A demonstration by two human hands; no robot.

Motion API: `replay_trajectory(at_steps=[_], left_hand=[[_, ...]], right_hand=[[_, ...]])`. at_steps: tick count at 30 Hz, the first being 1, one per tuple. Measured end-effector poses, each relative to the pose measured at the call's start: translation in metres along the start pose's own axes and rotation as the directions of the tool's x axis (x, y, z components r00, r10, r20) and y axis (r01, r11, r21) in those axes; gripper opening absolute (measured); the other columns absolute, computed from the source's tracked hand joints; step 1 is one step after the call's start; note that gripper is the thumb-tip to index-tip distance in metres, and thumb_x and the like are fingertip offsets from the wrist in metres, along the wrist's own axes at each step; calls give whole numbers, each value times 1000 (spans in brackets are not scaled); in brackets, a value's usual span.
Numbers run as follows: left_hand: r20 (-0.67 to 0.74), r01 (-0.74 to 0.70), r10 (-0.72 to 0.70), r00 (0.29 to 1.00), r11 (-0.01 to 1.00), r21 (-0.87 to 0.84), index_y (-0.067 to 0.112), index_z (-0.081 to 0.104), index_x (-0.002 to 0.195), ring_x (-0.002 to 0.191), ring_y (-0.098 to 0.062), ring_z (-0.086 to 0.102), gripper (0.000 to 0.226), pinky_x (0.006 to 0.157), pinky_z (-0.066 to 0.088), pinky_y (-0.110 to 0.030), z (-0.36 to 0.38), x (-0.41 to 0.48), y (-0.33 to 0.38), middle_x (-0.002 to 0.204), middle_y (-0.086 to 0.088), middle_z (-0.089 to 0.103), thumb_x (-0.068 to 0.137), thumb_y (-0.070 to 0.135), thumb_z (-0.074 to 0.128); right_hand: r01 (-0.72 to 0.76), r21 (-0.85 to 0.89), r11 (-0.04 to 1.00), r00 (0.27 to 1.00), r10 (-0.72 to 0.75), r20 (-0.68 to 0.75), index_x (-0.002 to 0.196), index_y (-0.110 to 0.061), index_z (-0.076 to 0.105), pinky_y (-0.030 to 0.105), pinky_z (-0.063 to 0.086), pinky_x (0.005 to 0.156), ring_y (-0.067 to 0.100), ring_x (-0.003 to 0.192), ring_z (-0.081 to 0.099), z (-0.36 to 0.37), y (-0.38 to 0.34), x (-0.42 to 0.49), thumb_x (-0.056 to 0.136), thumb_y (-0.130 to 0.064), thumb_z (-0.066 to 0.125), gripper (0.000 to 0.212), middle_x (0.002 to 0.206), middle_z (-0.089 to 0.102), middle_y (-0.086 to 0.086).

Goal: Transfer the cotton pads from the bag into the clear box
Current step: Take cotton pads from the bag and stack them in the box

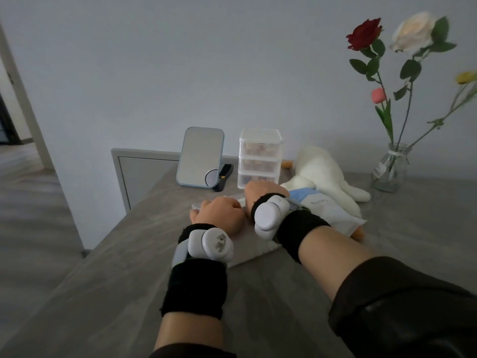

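Hands at centre of frame, seen from above and behind, over a grey bench (284, 293). My left hand (218, 215) and right hand (260, 193) sit close together, knuckles up, and each wrist carries a black band and a pale device. Both hands lie over the box (198, 205). Only its near-left corner and a pale strip between the hands show. The fingers of both hands bend away from the camera behind the backs of the hands, so I cannot tell whether they are apart, together or clamped on the box. Only the left thumb shows, at the box's left corner.

The bag (333, 210), white with a blue top, lies flat just right of centre. Its left end is hidden behind my right wrist, and its far edge lies against a white plush toy (320, 169).

Behind the hands, a mirror (200, 156) stands tilted back, with a small stack of clear drawers (259, 158) just to its right. At right of frame, a glass vase (389, 169) stands near the wall, holding a red rose (365, 34) and a white rose (413, 31).
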State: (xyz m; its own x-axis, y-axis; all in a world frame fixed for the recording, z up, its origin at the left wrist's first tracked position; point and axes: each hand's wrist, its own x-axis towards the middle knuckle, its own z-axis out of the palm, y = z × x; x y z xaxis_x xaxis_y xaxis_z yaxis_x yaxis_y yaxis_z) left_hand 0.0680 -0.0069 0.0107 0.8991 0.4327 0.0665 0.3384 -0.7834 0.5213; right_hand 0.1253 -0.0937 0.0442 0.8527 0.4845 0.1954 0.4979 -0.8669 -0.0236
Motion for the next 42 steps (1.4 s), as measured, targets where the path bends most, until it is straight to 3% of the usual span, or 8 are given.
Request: replay_trajectory(at_steps=[4,7,13,18,23,31,39,42], left_hand=[[35,15,-13,999,998,-54,32,63,94,120,-27,44,18,106,27,-48,-4,-1,1,120,1,60,86,24,49],[34,17,-12,999,989,-147,30,62,98,119,-26,48,25,108,30,-49,-7,1,0,122,1,60,83,17,47],[32,30,-21,999,951,-307,23,52,111,123,-26,48,30,110,32,-47,-7,6,-4,131,-5,55,86,7,46],[20,22,-16,1000,936,-352,14,55,123,121,-26,50,40,107,38,-43,-9,7,-10,131,-7,55,87,3,40],[-17,-15,10,1000,935,-355,8,56,124,120,-25,50,39,102,40,-34,-9,7,-12,129,-10,56,90,1,38],[2,-50,53,999,939,-339,12,58,119,115,-21,55,35,89,40,-26,-5,10,-16,125,-7,59,89,0,44],[-32,-64,57,998,945,-321,11,64,115,115,-22,56,33,96,44,-30,-6,11,-20,124,-8,61,90,0,46],[-16,-77,76,997,942,-327,13,66,116,113,-23,57,39,91,43,-28,-8,8,-17,122,-10,63,89,-3,43]], right_hand=[[54,80,995,994,-61,87,57,-17,36,18,37,49,14,54,40,2,2,3,90,-8,51,38,57,35,-2],[40,126,991,976,-66,209,62,-22,36,24,40,66,18,73,44,2,1,7,90,-18,59,37,63,34,-5],[27,126,992,941,-68,333,117,0,60,21,37,60,25,111,58,-17,-4,5,98,-15,45,28,116,62,16],[-74,285,956,935,-33,352,71,-13,47,20,34,49,14,58,44,-17,10,11,93,-17,55,23,70,46,1],[-107,258,960,951,23,309,116,-2,60,28,39,69,21,79,49,-13,4,10,90,-17,59,31,75,47,2],[-192,282,940,957,117,265,62,-12,45,21,33,50,15,53,44,-6,-3,10,79,-12,60,23,61,45,2],[-259,438,861,927,94,364,96,2,71,32,56,81,28,83,69,-4,7,17,85,-13,52,27,101,73,16],[-165,417,894,925,-7,379,121,6,59,15,38,58,10,60,45,-9,3,9,97,-10,42,34,125,60,22]])
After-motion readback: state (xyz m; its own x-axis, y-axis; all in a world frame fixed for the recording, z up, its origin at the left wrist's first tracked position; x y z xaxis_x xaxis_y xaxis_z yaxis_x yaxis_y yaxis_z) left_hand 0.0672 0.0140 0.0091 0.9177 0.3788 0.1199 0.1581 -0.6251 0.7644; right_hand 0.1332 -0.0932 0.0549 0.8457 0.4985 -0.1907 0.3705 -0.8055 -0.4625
